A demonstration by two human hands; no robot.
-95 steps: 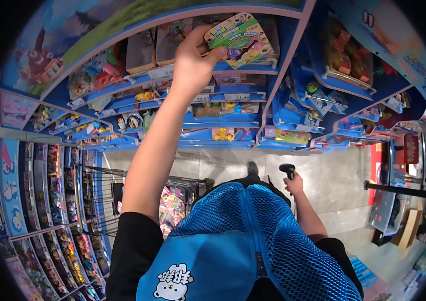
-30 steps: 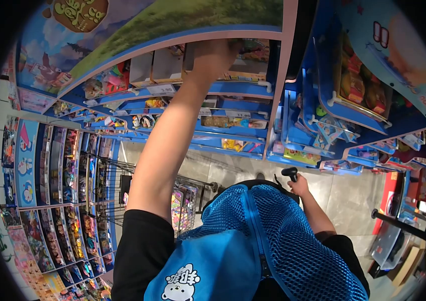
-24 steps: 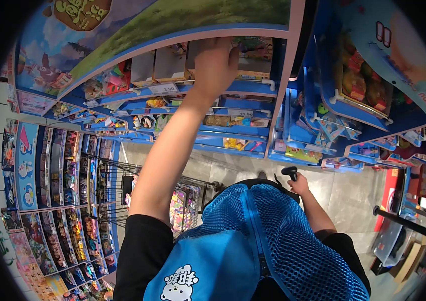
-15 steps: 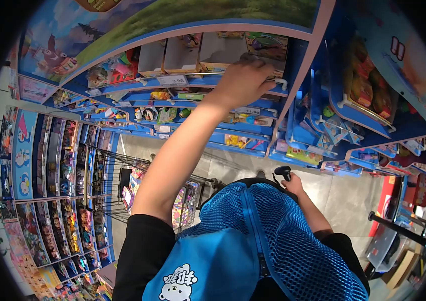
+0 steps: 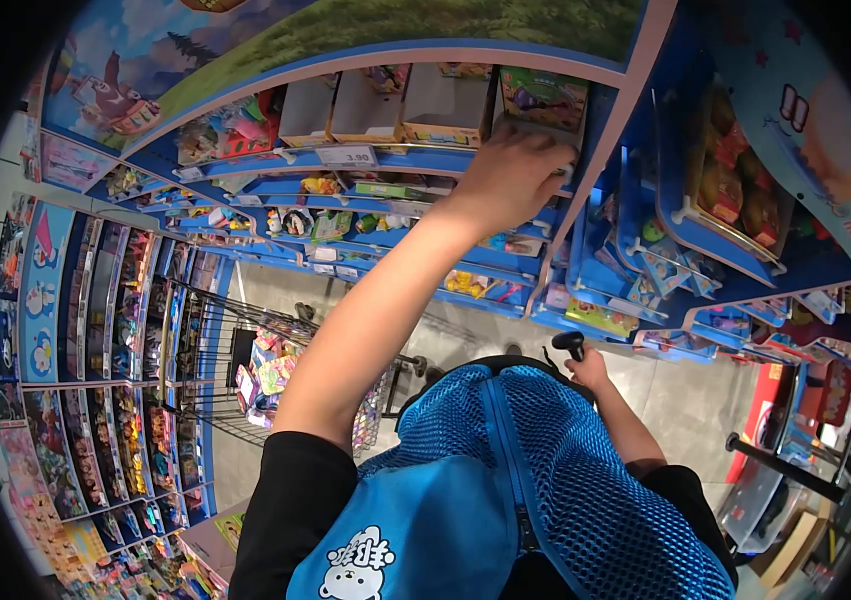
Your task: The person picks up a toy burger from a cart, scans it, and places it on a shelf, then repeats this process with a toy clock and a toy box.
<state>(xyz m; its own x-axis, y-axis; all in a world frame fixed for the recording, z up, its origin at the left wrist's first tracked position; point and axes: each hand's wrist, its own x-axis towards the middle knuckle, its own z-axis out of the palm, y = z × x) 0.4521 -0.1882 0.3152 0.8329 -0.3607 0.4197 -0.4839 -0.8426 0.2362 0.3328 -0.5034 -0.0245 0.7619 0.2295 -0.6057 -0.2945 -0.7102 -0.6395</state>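
My left hand (image 5: 520, 170) reaches up to the shelf, its fingers curled over the front of the rightmost display box (image 5: 545, 95). A green picture panel shows inside that box, and my hand hides its lower front. Whether the fingers also pinch something small inside cannot be seen. To the left along the same shelf stand more open cardboard display boxes (image 5: 445, 100), above a price tag (image 5: 345, 156) reading 3.90. Low at my right side, my right hand (image 5: 588, 368) is closed around a black handheld device with a rounded head (image 5: 567, 343).
A wire shopping cart (image 5: 195, 400) with colourful packets (image 5: 270, 370) stands left of me. Lower blue shelves (image 5: 425, 265) hold small toys. More toy racks (image 5: 110, 440) line the left, and further shelving (image 5: 730, 240) projects at the right. A blue mesh vest (image 5: 585, 460) covers my front.
My left hand has shifted right and slightly down along the box front, uncovering more of the green panel. My right hand keeps its hold. The view has moved slightly.
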